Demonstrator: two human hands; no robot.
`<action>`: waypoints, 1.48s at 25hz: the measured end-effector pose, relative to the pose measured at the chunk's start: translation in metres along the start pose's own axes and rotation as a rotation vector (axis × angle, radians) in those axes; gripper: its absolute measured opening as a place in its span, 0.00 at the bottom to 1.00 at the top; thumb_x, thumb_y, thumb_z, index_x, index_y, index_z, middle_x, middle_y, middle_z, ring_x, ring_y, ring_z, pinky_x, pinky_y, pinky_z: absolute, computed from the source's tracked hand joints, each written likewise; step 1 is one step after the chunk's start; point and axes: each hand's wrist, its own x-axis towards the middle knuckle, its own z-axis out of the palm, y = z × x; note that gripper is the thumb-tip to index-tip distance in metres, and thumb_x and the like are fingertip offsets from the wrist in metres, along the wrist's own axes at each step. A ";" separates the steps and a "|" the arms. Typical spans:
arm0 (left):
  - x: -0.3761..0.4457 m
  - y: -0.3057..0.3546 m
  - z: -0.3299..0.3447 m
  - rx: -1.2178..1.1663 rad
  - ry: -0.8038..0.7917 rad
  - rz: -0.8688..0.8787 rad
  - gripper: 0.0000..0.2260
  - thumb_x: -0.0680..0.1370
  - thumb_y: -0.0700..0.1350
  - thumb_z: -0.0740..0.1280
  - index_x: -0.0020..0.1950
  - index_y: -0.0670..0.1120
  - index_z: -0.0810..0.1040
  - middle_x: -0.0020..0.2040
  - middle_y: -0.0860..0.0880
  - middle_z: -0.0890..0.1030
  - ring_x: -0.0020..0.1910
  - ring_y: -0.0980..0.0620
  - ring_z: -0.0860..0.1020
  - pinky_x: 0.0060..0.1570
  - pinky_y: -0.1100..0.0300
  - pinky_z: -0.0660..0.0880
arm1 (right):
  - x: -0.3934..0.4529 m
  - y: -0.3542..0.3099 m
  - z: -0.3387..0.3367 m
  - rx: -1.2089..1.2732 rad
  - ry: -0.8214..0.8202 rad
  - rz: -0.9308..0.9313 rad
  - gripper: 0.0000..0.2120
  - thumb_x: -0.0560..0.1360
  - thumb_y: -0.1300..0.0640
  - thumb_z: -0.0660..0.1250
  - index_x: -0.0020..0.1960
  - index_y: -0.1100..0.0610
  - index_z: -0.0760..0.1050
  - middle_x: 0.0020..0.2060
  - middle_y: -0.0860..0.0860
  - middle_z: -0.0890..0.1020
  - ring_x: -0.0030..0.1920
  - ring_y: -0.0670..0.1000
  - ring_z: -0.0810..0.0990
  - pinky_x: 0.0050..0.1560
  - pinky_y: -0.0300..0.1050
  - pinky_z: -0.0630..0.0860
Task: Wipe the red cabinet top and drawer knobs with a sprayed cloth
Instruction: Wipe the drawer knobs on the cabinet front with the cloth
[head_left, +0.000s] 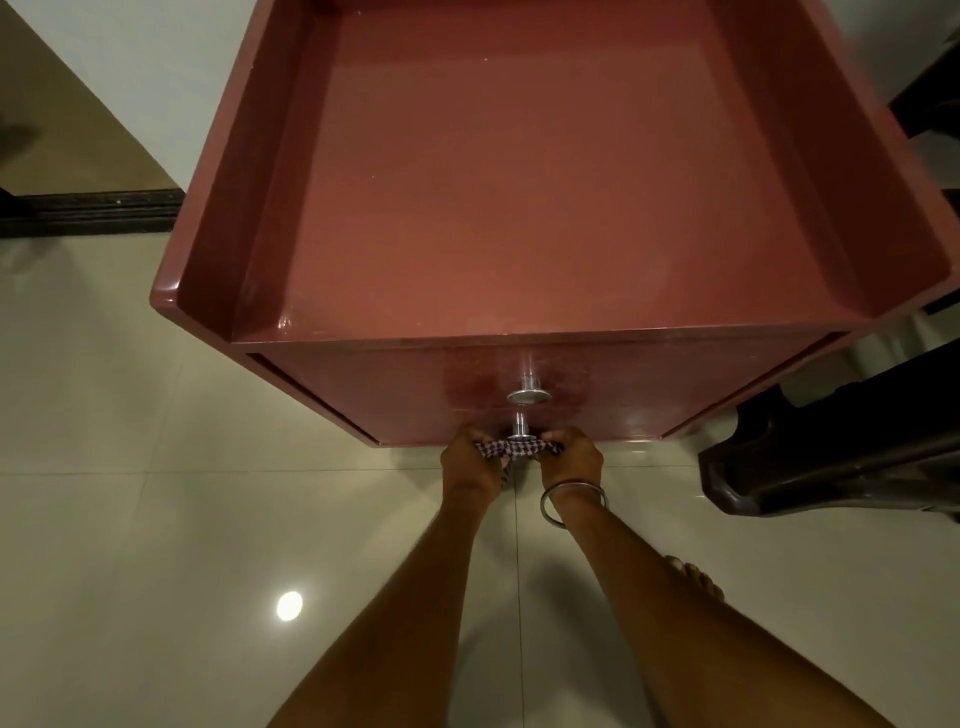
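Note:
A red cabinet with a raised rim fills the upper view; its glossy top (519, 197) is bare. Two silver knobs stick out of the drawer fronts: the upper knob (528, 396) and, just below it, the lower knob (520, 429). A checked cloth (514, 449) is stretched flat across the face of the lower knob. My left hand (470, 462) grips the cloth's left end and my right hand (571, 460), with a metal bangle on the wrist, grips its right end. The upper drawer front shows a damp smear around its knob.
Glossy beige floor tiles (156, 519) lie all around. A dark piece of furniture (831, 457) stands close at the right of the cabinet. A dark threshold strip (88, 210) runs at the left. My bare foot (693, 574) shows beside my right forearm.

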 end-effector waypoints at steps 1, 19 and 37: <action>0.000 0.001 0.000 -0.002 -0.002 -0.002 0.08 0.75 0.35 0.68 0.45 0.45 0.72 0.45 0.47 0.76 0.36 0.55 0.73 0.23 0.75 0.68 | -0.001 0.001 0.000 0.005 -0.002 0.013 0.09 0.73 0.71 0.65 0.51 0.66 0.78 0.49 0.59 0.81 0.52 0.56 0.79 0.39 0.25 0.66; 0.000 -0.009 0.002 0.083 0.030 0.118 0.12 0.75 0.40 0.69 0.58 0.41 0.81 0.55 0.41 0.83 0.56 0.43 0.80 0.55 0.58 0.74 | 0.002 -0.007 -0.003 -0.126 -0.054 -0.023 0.10 0.72 0.68 0.67 0.52 0.64 0.80 0.53 0.60 0.83 0.55 0.58 0.80 0.56 0.41 0.72; 0.004 -0.031 0.010 -0.540 -0.134 -0.077 0.10 0.77 0.35 0.67 0.56 0.42 0.80 0.53 0.41 0.82 0.52 0.44 0.79 0.57 0.48 0.77 | -0.012 0.003 -0.011 0.329 -0.015 0.006 0.13 0.69 0.71 0.67 0.48 0.59 0.83 0.47 0.57 0.85 0.50 0.54 0.82 0.55 0.46 0.78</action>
